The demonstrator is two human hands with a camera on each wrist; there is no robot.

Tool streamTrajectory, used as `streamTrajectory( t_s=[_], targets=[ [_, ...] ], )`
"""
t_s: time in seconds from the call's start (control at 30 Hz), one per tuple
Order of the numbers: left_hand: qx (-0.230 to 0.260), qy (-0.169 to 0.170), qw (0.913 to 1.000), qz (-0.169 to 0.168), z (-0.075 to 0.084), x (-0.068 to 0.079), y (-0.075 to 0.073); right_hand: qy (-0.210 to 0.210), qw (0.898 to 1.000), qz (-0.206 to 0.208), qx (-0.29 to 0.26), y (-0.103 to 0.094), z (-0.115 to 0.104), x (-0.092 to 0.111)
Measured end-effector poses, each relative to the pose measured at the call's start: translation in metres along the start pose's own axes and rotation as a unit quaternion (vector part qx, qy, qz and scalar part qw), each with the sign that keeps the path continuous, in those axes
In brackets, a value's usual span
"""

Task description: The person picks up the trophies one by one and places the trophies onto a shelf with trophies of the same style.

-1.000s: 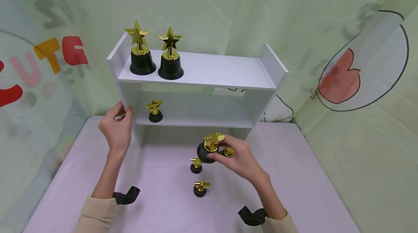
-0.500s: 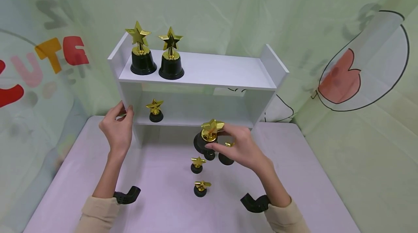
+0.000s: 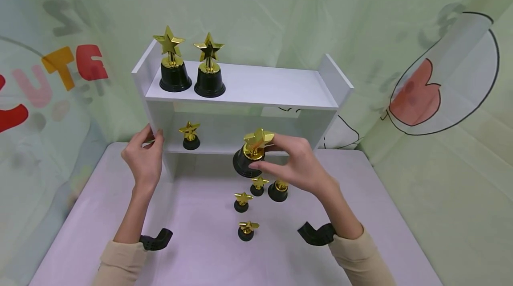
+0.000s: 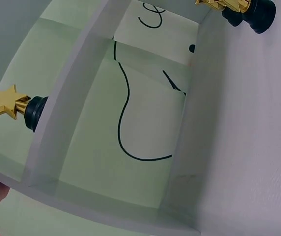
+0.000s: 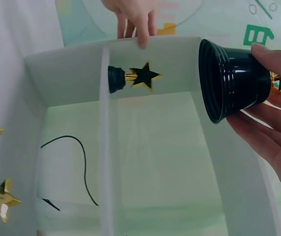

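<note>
In the head view my right hand [image 3: 298, 163] holds a gold star trophy [image 3: 249, 162] with a black base, thumb and fingers around it, tilted, in front of the white shelf [image 3: 276, 85]. The right wrist view shows its black base [image 5: 238, 81] near the shelf's upper level. My left hand [image 3: 144, 161] pinches the front edge of the shelf's left side panel. Two large star trophies, one at the left end [image 3: 175, 76] and one beside it [image 3: 209, 82], stand upright on the top shelf. A small star trophy [image 3: 191, 142] stands at the left of the middle shelf.
On the table [image 3: 200, 250], below the raised trophy, stand small star trophies, including a back one [image 3: 257, 189], a middle one [image 3: 242, 206] and a front one [image 3: 246, 234]. A larger trophy [image 3: 278, 193] stands right of them. Printed curtains surround the table.
My right hand has raised the trophy from above the table up toward the middle shelf's level, uncovering the small trophies behind it. My left hand stays on the side panel.
</note>
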State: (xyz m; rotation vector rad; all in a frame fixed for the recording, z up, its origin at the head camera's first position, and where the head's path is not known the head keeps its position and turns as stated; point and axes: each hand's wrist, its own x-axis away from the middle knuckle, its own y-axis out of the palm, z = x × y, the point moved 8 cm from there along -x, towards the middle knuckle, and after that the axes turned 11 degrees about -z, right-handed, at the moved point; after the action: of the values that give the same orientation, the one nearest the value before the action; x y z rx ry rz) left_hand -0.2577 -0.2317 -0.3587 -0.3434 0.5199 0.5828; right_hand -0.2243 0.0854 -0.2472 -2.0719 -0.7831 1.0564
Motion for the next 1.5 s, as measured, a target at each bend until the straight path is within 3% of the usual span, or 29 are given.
streamTrajectory(
  t_s=[0.47, 0.93, 1.27, 1.5],
  targets=[
    [-0.001, -0.003, 1.0000, 0.002, -0.001, 0.000, 0.000, 0.008, 1.000, 0.018, 0.004, -0.034, -0.005, -0.018],
    [-0.004, 0.004, 1.0000, 0.001, -0.001, -0.001, 0.000, 0.061, 0.998, 0.000, -0.010, -0.051, 0.003, -0.039],
    [-0.013, 0.009, 0.9999, 0.007, -0.001, -0.002, -0.001, 0.060, 0.998, 0.013, -0.012, -0.068, -0.002, -0.061],
    [-0.007, 0.016, 0.9998, 0.008, 0.001, -0.002, -0.002, 0.106, 0.994, 0.023, -0.019, -0.079, 0.011, -0.075]
  ],
)
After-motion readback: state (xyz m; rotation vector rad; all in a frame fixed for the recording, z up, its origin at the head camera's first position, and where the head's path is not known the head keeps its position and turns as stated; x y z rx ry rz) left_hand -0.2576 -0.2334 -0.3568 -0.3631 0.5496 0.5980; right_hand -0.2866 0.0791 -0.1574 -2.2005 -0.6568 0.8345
